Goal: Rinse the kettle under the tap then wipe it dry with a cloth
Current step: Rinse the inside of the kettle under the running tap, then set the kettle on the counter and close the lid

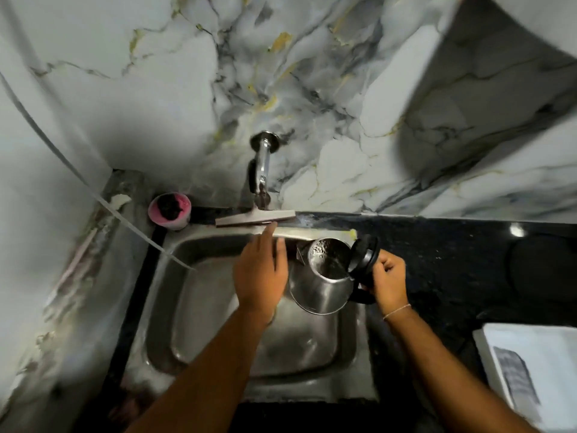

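Note:
A steel kettle (321,287) with a black lid flipped open hangs over the right side of the steel sink (199,307), with water visible inside it. My right hand (388,281) grips its black handle. My left hand (260,273) is stretched flat over the sink, fingers together and pointing toward the back rim below the tap (262,170), holding nothing. The chrome tap juts from the marble wall above the sink's back edge. No water stream shows. No cloth is clearly in view.
A pink cup (170,210) with something dark inside stands at the sink's back left corner. A flat grey bar (254,217) lies along the back ledge. Black counter (452,260) extends right, with a white box (537,370) at the lower right.

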{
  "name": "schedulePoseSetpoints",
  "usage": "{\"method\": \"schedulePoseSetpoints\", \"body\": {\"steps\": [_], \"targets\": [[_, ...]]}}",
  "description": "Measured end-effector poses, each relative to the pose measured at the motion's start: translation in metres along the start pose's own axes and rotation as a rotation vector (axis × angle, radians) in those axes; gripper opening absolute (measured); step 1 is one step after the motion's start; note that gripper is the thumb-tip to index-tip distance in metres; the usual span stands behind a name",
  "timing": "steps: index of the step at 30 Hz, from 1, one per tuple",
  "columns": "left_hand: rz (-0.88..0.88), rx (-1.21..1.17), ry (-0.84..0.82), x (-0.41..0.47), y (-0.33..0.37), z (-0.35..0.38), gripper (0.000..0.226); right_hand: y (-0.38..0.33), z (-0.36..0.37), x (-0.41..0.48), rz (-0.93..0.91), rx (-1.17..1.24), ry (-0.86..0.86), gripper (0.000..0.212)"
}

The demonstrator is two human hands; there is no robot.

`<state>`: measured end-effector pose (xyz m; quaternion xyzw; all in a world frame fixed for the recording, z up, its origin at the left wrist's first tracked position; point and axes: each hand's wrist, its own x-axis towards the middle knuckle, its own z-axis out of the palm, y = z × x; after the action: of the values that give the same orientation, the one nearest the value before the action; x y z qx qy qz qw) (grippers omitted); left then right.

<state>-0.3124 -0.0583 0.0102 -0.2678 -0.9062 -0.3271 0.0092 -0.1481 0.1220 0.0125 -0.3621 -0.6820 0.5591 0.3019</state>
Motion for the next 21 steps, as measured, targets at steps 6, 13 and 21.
{"method": "schedulePoseSetpoints", "body": {"steps": [6, 13, 21], "targets": [[0.188, 0.159, -0.259, -0.085, 0.039, 0.058, 0.068, 0.005, -0.124, -0.046, 0.020, -0.028, 0.140, 0.059], [0.314, 0.212, -0.373, -0.157, 0.109, 0.114, 0.072, 0.036, -0.247, -0.079, 0.042, -0.060, 0.114, 0.054], [0.227, 0.293, -0.421, -0.228, 0.177, 0.158, 0.068, 0.086, -0.340, -0.102, 0.084, -0.011, 0.024, 0.092]]}}
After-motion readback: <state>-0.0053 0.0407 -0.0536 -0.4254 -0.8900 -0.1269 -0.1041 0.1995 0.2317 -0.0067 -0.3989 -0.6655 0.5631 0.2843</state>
